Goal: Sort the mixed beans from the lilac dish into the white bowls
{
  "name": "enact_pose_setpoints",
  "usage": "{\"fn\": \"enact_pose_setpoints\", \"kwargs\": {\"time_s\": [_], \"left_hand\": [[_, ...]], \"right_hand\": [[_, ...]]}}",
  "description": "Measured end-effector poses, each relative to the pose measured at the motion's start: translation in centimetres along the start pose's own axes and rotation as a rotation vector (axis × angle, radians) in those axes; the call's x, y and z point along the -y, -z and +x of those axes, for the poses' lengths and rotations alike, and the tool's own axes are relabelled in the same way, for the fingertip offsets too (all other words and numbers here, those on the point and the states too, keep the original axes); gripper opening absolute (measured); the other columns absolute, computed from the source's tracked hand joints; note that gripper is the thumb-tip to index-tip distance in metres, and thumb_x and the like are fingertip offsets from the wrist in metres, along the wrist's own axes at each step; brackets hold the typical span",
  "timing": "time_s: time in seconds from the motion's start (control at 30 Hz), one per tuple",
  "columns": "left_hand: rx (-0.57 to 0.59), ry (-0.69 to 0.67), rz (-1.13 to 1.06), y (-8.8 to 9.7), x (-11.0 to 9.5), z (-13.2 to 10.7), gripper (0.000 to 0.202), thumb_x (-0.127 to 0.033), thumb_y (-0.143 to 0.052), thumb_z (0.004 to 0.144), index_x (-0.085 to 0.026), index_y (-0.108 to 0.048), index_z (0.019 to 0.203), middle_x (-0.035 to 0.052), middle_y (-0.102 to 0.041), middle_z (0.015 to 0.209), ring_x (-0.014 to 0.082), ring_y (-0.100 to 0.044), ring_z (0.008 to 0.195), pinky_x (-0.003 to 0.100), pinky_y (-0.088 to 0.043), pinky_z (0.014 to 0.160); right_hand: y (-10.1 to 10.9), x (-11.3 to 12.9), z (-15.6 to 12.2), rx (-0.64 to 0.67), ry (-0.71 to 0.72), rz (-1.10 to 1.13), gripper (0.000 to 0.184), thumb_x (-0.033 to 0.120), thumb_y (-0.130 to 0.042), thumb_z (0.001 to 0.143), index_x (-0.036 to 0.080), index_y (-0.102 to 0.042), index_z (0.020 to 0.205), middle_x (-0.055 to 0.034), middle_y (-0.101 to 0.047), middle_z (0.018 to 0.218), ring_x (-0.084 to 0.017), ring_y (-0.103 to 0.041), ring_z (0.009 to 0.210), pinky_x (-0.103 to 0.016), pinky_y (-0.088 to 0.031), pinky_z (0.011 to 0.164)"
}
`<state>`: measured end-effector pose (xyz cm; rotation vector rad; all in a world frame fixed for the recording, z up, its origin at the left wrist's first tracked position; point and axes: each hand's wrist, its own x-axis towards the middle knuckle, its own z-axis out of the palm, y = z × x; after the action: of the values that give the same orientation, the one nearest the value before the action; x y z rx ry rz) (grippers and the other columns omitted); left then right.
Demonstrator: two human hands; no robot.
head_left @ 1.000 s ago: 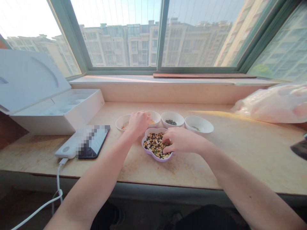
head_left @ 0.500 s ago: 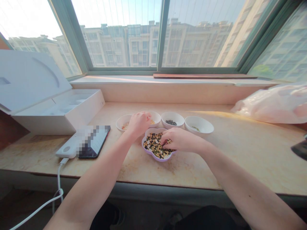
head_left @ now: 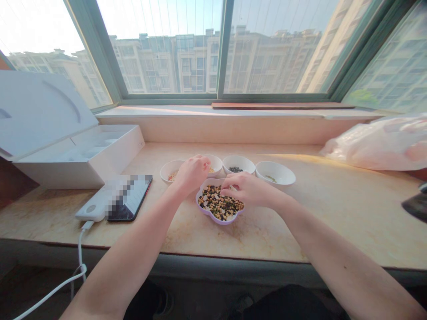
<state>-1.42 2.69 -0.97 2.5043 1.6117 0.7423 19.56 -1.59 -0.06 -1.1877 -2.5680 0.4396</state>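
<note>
A purple flower-shaped bowl (head_left: 213,218) holds mixed beans and seeds (head_left: 222,205) in black, yellow, green and white. Just above its right side is my right hand (head_left: 246,189), thumb and fingers drawn together; anything between them is too small to make out. My left hand (head_left: 194,171) hovers with curled fingers between two white bowls, its contents hidden. Four small bowls stand in a row behind: the left bowl (head_left: 163,174) has reddish-tan bits, the second bowl (head_left: 217,162) yellow pieces, the third bowl (head_left: 248,166) black beans, the right bowl (head_left: 285,175) a few green ones.
To the left lie a phone (head_left: 128,206) and a white power bank (head_left: 91,206) with a cable (head_left: 81,244) hanging over the counter edge. An open white box (head_left: 113,153) stands behind them. A plastic bag (head_left: 376,144) and a dark object (head_left: 415,205) are at the right.
My right hand has risen out of the mixed beans and shifted slightly toward the back. The left hand stays nearly where it was, still curled.
</note>
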Motion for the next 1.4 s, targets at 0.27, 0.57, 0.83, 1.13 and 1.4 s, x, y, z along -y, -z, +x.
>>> {"fn": "enact_pose_setpoints", "kwargs": {"time_s": [0.27, 0.57, 0.83, 1.13, 1.4], "left_hand": [[0.359, -0.421, -0.088, 0.8, -2.6, -2.0, 0.018, -0.024, -0.060, 0.096, -0.023, -0.076, 0.106, 0.0045, -0.074, 0.109, 0.0201, -0.069, 0.099, 0.031, -0.052, 0.090], [0.463, -0.591, -0.057, -1.3, -2.9, -2.2, 0.024, -0.038, -0.071, 0.091, -0.021, -0.074, 0.107, 0.0069, -0.070, 0.116, 0.0241, -0.067, 0.109, 0.034, -0.051, 0.098], [0.463, -0.610, -0.051, -1.3, -3.5, -2.2, 0.017, -0.020, -0.062, 0.095, -0.021, -0.078, 0.104, 0.0049, -0.073, 0.105, 0.0216, -0.067, 0.099, 0.035, -0.051, 0.092], [0.406, -0.557, -0.151, -1.9, -3.3, -2.2, 0.019, -0.014, -0.062, 0.091, -0.022, -0.079, 0.091, 0.0031, -0.075, 0.091, 0.0197, -0.069, 0.085, 0.033, -0.052, 0.082], [0.438, -0.550, -0.101, -1.7, -3.4, -2.0, 0.017, -0.014, -0.062, 0.089, -0.021, -0.078, 0.088, 0.0024, -0.075, 0.101, 0.0172, -0.067, 0.088, 0.029, -0.051, 0.082]], "right_hand": [[0.6, -4.2, 0.3, -0.408, -0.326, -0.115, 0.029, 0.022, -0.053, 0.098, 0.019, -0.079, 0.109, -0.0096, -0.078, 0.117, -0.026, -0.070, 0.108, -0.037, -0.049, 0.096], [0.8, -5.3, 0.4, -0.422, -0.383, -0.190, 0.029, 0.023, -0.056, 0.097, 0.016, -0.078, 0.115, -0.0121, -0.076, 0.121, -0.027, -0.069, 0.111, -0.037, -0.049, 0.098], [0.4, -5.1, 0.4, -0.468, -0.425, -0.164, 0.022, 0.030, -0.064, 0.095, 0.021, -0.080, 0.107, -0.0074, -0.078, 0.113, -0.025, -0.071, 0.096, -0.036, -0.051, 0.089], [0.3, -5.0, 0.4, -0.540, -0.399, -0.157, 0.019, 0.029, -0.066, 0.093, 0.020, -0.081, 0.099, -0.0080, -0.079, 0.104, -0.025, -0.070, 0.089, -0.036, -0.050, 0.083], [0.3, -5.2, 0.5, -0.561, -0.373, -0.142, 0.016, 0.028, -0.067, 0.092, 0.020, -0.081, 0.096, -0.0074, -0.079, 0.101, -0.023, -0.069, 0.085, -0.035, -0.050, 0.081]]}}
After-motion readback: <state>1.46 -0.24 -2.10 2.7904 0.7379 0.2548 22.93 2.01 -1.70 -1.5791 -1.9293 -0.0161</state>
